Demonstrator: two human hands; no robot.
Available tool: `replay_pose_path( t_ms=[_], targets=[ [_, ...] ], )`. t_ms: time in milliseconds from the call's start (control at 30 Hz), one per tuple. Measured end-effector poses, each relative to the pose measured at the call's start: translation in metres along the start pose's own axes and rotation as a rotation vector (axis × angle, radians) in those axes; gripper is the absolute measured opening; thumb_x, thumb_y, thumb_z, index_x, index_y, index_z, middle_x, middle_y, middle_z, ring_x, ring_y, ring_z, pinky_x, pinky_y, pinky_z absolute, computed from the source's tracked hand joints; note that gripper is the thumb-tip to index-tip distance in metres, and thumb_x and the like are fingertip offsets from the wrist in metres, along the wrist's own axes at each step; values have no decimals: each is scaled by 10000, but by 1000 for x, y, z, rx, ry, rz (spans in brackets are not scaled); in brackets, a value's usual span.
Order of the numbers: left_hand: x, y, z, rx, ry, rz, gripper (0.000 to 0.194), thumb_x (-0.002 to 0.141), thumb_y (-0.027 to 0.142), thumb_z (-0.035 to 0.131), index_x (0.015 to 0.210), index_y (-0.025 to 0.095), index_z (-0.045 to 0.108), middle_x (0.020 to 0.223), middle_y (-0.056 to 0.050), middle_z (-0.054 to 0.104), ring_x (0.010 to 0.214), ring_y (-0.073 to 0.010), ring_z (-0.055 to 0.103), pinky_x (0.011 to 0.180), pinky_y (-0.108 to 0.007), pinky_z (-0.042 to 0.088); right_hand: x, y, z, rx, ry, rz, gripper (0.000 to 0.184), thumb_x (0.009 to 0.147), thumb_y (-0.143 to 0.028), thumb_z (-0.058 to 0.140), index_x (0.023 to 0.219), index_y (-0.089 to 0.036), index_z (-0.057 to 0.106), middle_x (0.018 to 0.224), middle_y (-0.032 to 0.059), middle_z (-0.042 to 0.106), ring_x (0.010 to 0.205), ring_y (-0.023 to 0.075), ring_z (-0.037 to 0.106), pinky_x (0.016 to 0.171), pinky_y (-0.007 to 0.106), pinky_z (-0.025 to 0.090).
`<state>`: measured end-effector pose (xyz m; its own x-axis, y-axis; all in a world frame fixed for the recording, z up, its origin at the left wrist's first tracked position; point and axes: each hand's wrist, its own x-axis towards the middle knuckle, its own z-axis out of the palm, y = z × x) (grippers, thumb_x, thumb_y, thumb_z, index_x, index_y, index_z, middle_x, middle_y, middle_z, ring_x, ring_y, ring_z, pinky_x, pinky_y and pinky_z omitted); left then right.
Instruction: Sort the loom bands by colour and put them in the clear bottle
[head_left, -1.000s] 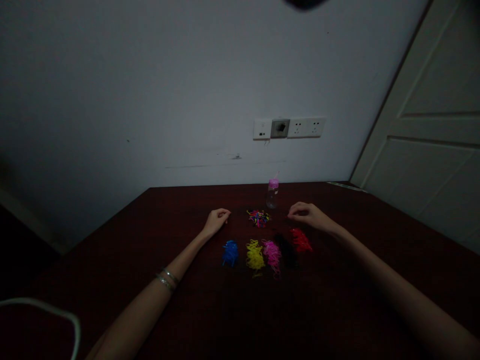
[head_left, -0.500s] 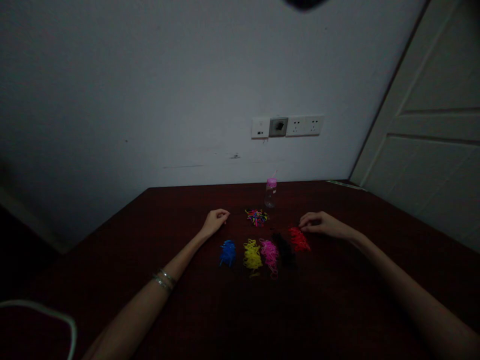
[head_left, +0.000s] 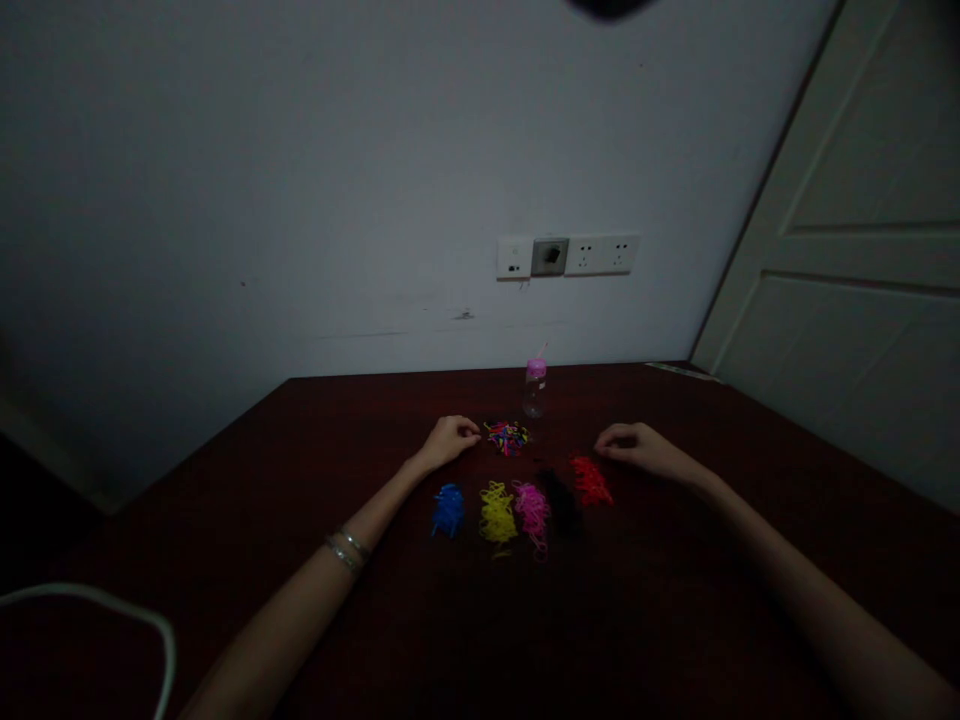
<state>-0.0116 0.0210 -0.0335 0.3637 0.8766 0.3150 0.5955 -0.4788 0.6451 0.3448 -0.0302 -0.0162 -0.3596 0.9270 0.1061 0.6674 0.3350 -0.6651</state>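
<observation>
Lying between the two hands, one mixed pile of small coloured strands (head_left: 507, 437) occupied the table (head_left: 420, 630) just in front of the bottle. The left hand (head_left: 449, 438) had moved right since the earlier frames: a clear gap once separated it from this pile, whereas its fingertips now stood just beside the near left edge. Its fingers were bent and narrow; whether they held a strand could not be told.

Five single-colour piles, one of each colour, lay nearer the viewer. From left to right these were the blue pile (head_left: 448, 510), the yellow pile (head_left: 498, 512), the pink pile (head_left: 532, 508), the black pile (head_left: 559, 500), dim against the dark wood, and the red pile (head_left: 592, 481). The right hand (head_left: 639, 447) was at the far edge of the red pile, thumb and forefinger narrowly spaced; contact and any held strand could not be told. One second earlier it had been farther from the viewer, clear of that pile.

One transparent bottle (head_left: 534, 395) with a pink lid stood upright behind the mixed pile. Two bracelets (head_left: 341, 553) circled the left wrist. Beyond, four wall plates (head_left: 514, 257), three white and one grey, formed a row. One pale door (head_left: 862, 250) stood at right, and one white cable (head_left: 105, 598) curved at lower left.
</observation>
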Motion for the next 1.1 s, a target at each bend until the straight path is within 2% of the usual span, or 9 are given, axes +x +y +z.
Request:
replay_pose_path(
  t_ms=[233, 467, 767, 933, 1100],
  targets=[
    [8, 8, 10, 93, -23, 83, 231, 700, 296, 565, 823, 151, 698, 764, -60, 650, 665, -150, 553, 594, -224, 393, -1, -4, 2, -20, 2, -8, 264, 716, -378, 546, 802, -153, 654, 839, 68, 647, 765, 181, 576, 727, 315, 442],
    [13, 5, 14, 94, -23, 37, 219, 688, 288, 571, 806, 160, 704, 771, -59, 666, 681, -160, 572, 620, -230, 410, -1, -5, 3, -27, -2, -3, 258, 714, -373, 545, 795, -157, 661, 836, 64, 647, 769, 183, 572, 726, 320, 440],
    [16, -4, 18, 119, -12, 48, 224, 705, 285, 545, 793, 157, 706, 780, -65, 674, 697, -166, 584, 639, -231, 416, 0, -2, 3, -70, 6, -22, 253, 717, -357, 536, 794, -151, 662, 826, 61, 651, 763, 184, 571, 713, 311, 439],
    [15, -1, 12, 124, 31, 35, 230, 714, 275, 529, 801, 153, 703, 794, -64, 671, 711, -169, 581, 653, -237, 417, 0, -1, 3, -72, 4, -16, 249, 721, -355, 532, 795, -154, 660, 835, 62, 651, 770, 183, 572, 713, 313, 442],
    [13, 10, -5, 114, 64, 37, 216, 711, 247, 533, 788, 137, 702, 786, -65, 669, 716, -167, 576, 661, -241, 406, 0, 1, 2, -76, -1, -20, 251, 727, -349, 528, 805, -151, 660, 842, 68, 650, 764, 180, 575, 715, 309, 444]
  ],
)
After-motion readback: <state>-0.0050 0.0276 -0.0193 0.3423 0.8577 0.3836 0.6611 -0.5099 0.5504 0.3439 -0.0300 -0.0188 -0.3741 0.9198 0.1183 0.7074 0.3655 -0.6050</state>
